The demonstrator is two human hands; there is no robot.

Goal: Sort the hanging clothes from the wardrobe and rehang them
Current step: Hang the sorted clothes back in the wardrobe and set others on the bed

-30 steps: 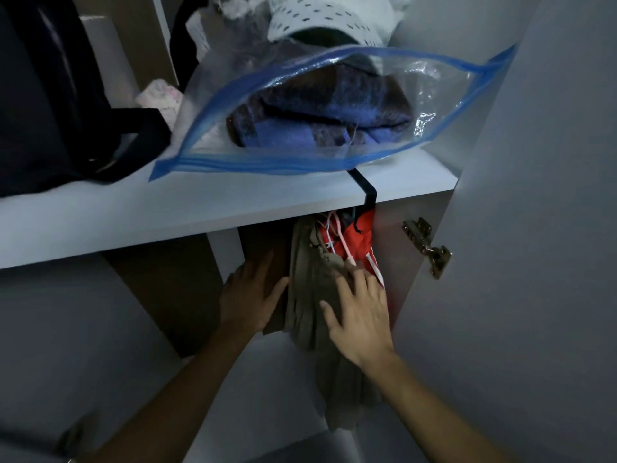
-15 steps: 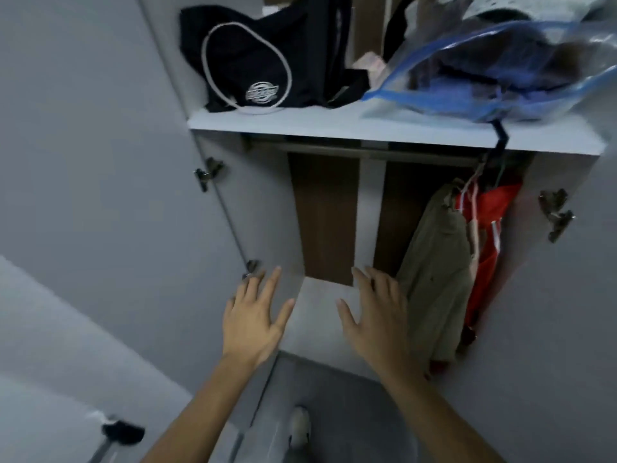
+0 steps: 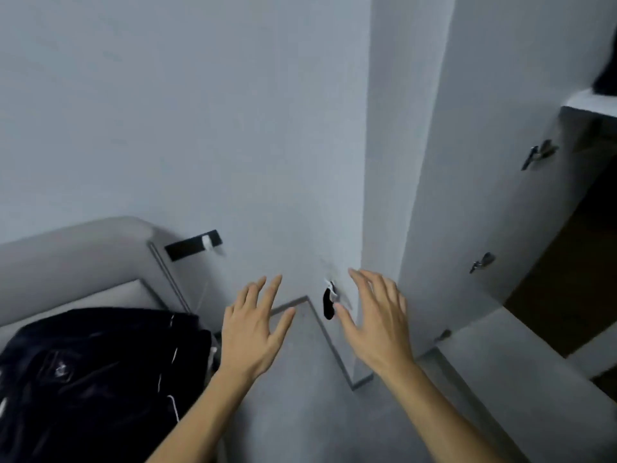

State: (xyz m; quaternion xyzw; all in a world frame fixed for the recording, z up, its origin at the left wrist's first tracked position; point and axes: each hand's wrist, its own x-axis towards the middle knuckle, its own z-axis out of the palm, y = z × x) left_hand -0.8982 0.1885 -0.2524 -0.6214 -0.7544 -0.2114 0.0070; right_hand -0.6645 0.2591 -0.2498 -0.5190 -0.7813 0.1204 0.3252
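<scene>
A: What has changed since half a second ago?

B: The view has swung left, away from the wardrobe opening. The olive and red clothes that hung just right of the right hand are out of sight now, and a plain grey-white wall [image 3: 200, 128] fills the space above both hands.

A: And the hands?

B: The left hand [image 3: 253, 332] and the right hand [image 3: 374, 325] are both raised side by side, palms away, fingers spread wide and straight, holding nothing and touching nothing.

A: Where are the clothes, then?

B: The only garment showing is a dark navy velvety garment with thin white piping [image 3: 100, 372], heaped down to the left of the left hand, just beside that wrist, on a pale grey padded bed [image 3: 66, 255].

A: Anything of the wardrobe?

B: To the right of the right hand stands the open grey wardrobe door [image 3: 494, 195] with two metal hinges [image 3: 539, 153], and beyond it the dark brown wardrobe interior [image 3: 574, 262]. A white shelf edge [image 3: 591, 101] shows up at the far right with something black on it, too cut off to tell what
</scene>
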